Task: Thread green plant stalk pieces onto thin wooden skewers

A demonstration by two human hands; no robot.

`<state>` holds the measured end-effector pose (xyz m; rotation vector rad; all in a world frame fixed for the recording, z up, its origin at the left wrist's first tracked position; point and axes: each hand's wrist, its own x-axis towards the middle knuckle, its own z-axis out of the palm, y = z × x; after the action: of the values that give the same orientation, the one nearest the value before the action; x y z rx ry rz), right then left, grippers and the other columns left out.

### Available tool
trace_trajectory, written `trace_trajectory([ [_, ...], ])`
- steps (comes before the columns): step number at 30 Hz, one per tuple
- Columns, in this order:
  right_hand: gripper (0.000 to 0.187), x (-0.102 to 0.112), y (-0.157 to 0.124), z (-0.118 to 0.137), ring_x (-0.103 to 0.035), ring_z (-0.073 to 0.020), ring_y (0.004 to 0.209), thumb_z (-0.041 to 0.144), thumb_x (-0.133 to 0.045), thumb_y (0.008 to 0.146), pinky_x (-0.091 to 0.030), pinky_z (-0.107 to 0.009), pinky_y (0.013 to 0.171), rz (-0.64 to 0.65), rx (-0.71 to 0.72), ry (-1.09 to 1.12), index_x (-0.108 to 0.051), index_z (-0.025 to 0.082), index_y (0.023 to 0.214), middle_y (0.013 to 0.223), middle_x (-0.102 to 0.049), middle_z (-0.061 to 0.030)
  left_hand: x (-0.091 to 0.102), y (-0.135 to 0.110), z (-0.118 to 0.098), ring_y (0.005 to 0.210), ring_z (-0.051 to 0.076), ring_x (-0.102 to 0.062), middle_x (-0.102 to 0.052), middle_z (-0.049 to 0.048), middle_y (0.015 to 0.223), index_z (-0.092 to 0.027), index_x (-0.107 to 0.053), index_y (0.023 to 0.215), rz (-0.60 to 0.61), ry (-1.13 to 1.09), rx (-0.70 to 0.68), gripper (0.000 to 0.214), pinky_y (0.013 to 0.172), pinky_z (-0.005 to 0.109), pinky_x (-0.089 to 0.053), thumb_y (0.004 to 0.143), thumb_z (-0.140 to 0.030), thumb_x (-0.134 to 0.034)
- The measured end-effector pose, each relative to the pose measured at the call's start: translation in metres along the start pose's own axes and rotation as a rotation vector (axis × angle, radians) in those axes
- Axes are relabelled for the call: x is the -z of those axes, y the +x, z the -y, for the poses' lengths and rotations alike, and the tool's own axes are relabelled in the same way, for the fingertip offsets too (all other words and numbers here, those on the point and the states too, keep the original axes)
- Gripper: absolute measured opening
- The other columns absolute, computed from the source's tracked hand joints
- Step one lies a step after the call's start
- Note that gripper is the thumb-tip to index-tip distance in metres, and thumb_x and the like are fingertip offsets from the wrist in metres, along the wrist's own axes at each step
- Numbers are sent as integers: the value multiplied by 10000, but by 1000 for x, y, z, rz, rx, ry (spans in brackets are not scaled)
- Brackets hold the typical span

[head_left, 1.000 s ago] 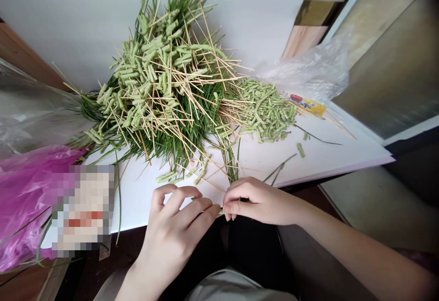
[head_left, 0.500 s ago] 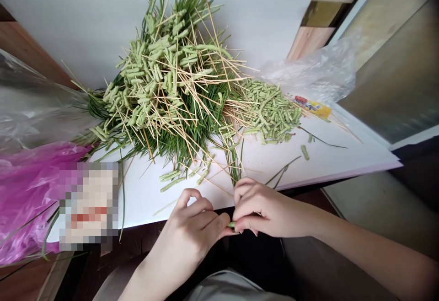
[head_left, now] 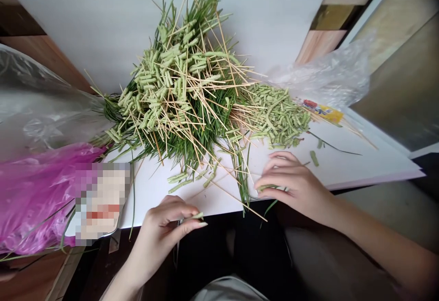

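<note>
My left hand (head_left: 171, 225), over the table's front edge, pinches a short pale green bean piece (head_left: 198, 216) between thumb and index finger. Farther right, my right hand (head_left: 288, 184) has another bean piece (head_left: 267, 187) between its thumb and fingers, the other fingers loosely curled. Between the hands, a few green chive stalks (head_left: 243, 186) and a thin bamboo skewer (head_left: 236, 199) stick out past the edge. Beyond them rises a large heap of chives (head_left: 206, 131), topped with bundled bean pieces (head_left: 164, 79) and scattered skewers.
A pile of loose cut bean pieces (head_left: 279, 118) lies right of the heap on the white tabletop (head_left: 151, 196). Behind it are a clear plastic bag (head_left: 329, 72) and a yellow wrapper (head_left: 331, 114). A purple bag (head_left: 37, 191) and a blurred-out item (head_left: 103, 200) are at left.
My hands, which met at the table edge around a green piece, have come apart: left toward the left, right toward the right, each with a piece. The view has shifted slightly.
</note>
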<state>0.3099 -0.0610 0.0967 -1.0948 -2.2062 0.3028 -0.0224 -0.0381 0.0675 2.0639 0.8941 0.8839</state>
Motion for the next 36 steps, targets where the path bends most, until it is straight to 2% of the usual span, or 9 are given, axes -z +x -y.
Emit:
trace_trajectory([
  [4, 63, -42, 56, 8, -631, -203, 776, 228, -822, 913, -388, -408, 926, -47, 86, 45, -780, 233, 867, 789, -760, 0, 11, 13, -4, 741, 188, -716, -765, 26, 786, -228, -788, 852, -205, 60, 41, 201, 707, 290, -581, 813, -417, -843],
  [6, 72, -63, 87, 12, -637, -214, 819, 194, -846, 884, -379, -412, 964, 16, 107, 8, -789, 234, 902, 820, -780, 3, 21, 19, -5, 751, 198, -725, -774, 30, 807, -227, -788, 843, -289, 52, 53, 211, 723, 306, -595, 798, -423, -851],
  [10, 464, -80, 123, 11, -569, -295, 1185, 100, -864, 835, -326, -467, 1086, 159, 47, 54, -722, 214, 1261, 1227, -746, -84, 36, 28, -3, 681, 196, -711, -747, 18, 692, -219, -799, 815, -374, 46, 76, 215, 687, 307, -590, 868, -425, -773],
  [12, 364, -77, 122, 8, -546, -295, 1240, 110, -796, 900, -314, -486, 1111, 149, -71, 258, -718, 215, 1240, 1310, -699, -95, 36, 30, -2, 674, 194, -702, -728, 19, 653, -212, -799, 766, -350, 99, 80, 271, 675, 297, -573, 902, -436, -732],
  [14, 124, -71, 111, 6, -626, -266, 1105, 228, -652, 1023, -420, -456, 1021, 145, -190, 429, -738, 187, 1103, 1158, -735, -98, 30, 32, -2, 684, 188, -694, -743, 31, 697, -211, -819, 810, -303, 136, 58, 283, 662, 285, -558, 929, -440, -703],
  [19, 565, -65, 76, 15, -664, -157, 696, 559, -319, 1112, -563, -299, 698, 319, -316, 717, -660, 175, 876, 796, -709, -48, -2, 41, -7, 778, 186, -700, -789, 41, 872, -256, -817, 1035, -147, 79, -78, 157, 751, 302, -561, 933, -340, -733],
  [23, 555, -74, 58, 22, -647, -147, 677, 679, -472, 1025, -560, -268, 644, 366, -413, 840, -624, 173, 857, 734, -632, -8, -15, 43, -8, 806, 195, -713, -768, 39, 879, -227, -772, 1036, -103, 36, -104, 205, 759, 307, -574, 871, -346, -798],
  [27, 449, -75, 48, 18, -626, -133, 679, 585, -611, 990, -516, -245, 637, 353, -478, 854, -632, 169, 824, 767, -633, -2, -12, 38, -7, 847, 195, -716, -768, 39, 928, -218, -734, 1042, -56, 91, -133, 219, 803, 318, -572, 865, -327, -804],
  [36, 377, -68, 38, 13, -605, -137, 699, 475, -561, 1019, -486, -249, 672, 380, -533, 819, -638, 163, 821, 772, -633, -12, -10, 36, -5, 835, 188, -645, -765, 38, 906, -203, -718, 1026, -34, 271, -304, 73, 780, 321, -518, 971, -201, -670],
])
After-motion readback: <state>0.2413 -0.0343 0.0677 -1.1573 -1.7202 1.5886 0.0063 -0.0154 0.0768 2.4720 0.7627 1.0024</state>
